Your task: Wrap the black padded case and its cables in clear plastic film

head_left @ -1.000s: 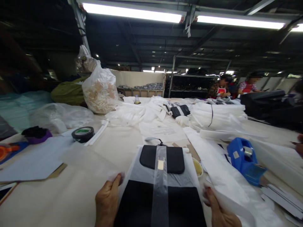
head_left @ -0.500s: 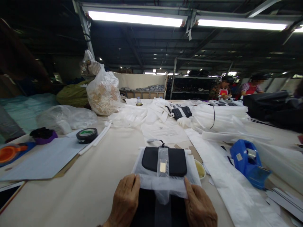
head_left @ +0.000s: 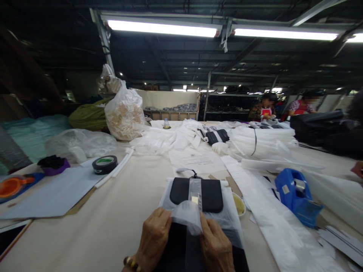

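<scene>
Two-handed pinch — left hand (head_left: 154,238), right hand (head_left: 217,245) — on clear bag (head_left: 187,214) holding black pouch (head_left: 211,192), far sack (head_left: 133,99) of tan pieces (head_left: 120,118)

Single cam, on the person's head, faces fwd & down over the worktable (head_left: 113,219). V. close to left hand (head_left: 154,238) & right hand (head_left: 217,245) at bottom edge; ceiling lights (head_left: 161,28) up top.
</scene>
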{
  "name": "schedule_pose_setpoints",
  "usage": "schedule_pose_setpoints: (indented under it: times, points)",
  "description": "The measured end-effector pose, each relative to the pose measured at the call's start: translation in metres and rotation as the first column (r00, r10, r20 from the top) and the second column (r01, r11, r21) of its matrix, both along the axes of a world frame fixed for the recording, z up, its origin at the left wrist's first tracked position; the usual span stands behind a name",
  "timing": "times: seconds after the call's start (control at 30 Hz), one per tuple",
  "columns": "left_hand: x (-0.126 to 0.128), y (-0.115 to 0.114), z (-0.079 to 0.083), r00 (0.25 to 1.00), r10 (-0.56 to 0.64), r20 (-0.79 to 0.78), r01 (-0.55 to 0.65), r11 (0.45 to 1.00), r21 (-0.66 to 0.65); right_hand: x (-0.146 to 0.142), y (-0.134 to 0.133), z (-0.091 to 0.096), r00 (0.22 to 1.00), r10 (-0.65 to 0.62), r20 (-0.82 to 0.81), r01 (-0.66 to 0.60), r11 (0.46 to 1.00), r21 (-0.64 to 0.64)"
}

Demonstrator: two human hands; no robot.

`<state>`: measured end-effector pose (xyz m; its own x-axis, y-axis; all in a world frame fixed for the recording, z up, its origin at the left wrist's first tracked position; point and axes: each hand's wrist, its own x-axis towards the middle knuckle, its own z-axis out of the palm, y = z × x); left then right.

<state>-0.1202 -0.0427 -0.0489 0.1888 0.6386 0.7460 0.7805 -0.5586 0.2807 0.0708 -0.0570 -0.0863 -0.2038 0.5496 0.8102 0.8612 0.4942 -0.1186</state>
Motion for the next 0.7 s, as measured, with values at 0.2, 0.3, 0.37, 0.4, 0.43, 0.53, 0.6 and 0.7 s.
schedule_pose_setpoints:
  times: [0.2,0.3,0.37,0.4,0.43,0.53,0.6,0.7]
  points:
    - [0.003,0.000,0.009,0.858,0.201,0.473,0.015,0.911,-0.413,-0.012,0.003,0.007,0.993,0.063,-0.101,-0.059,0.998,0.035]
    - [0.005,-0.002,0.013,0.778,0.272,0.566,0.048,0.873,-0.485,-0.017,0.002,0.018,0.982,0.045,-0.186,-0.036,0.998,0.051]
    - [0.005,-0.003,0.013,0.766,0.277,0.580,0.061,0.867,-0.495,-0.020,0.003,0.025,0.975,0.045,-0.218,-0.037,0.998,0.042]
    - [0.005,-0.003,0.012,0.767,0.275,0.580,0.061,0.868,-0.493,-0.020,0.003,0.027,0.974,0.045,-0.221,-0.037,0.999,0.039]
    - [0.005,-0.003,0.011,0.771,0.272,0.576,0.058,0.870,-0.490,-0.021,0.004,0.029,0.975,0.039,-0.218,-0.033,0.999,0.032]
    - [0.005,-0.002,0.007,0.777,0.268,0.570,0.056,0.872,-0.486,-0.023,0.006,0.034,0.979,0.014,-0.205,-0.018,1.000,-0.019]
    - [0.006,-0.003,0.004,0.781,0.259,0.568,0.045,0.884,-0.465,-0.025,0.007,0.037,0.978,0.015,-0.206,-0.029,0.997,-0.065]
    - [0.007,-0.004,0.001,0.844,0.189,0.501,-0.005,0.938,-0.346,-0.027,0.007,0.040,0.973,0.023,-0.228,-0.047,0.994,-0.102]
